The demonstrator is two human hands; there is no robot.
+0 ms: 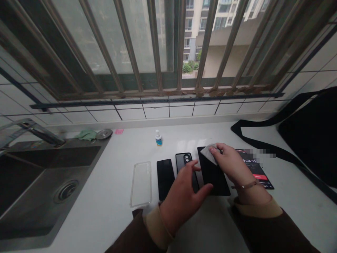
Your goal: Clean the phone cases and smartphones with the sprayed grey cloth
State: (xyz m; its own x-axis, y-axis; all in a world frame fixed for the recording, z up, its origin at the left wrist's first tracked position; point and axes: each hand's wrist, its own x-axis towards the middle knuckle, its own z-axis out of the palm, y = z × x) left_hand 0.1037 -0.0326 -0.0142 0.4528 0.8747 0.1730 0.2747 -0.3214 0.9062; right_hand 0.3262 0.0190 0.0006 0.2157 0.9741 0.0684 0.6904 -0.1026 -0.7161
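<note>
Right hand (pixel 234 167) arches over, pressing wipe (pixel 209 153) onto black phone (pixel 214 179).

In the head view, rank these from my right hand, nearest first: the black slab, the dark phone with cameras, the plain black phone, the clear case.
From the right hand, nearest first:
1. Black slab, directly under the hand.
2. Dark phone, just left of the slab.
3. Plain black phone, further left.
4. Clear case, farthest left.

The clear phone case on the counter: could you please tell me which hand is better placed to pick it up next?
Probably the left hand: it is closer to the clear phone case, while the right hand holds a white wipe on a black device further away.
</note>
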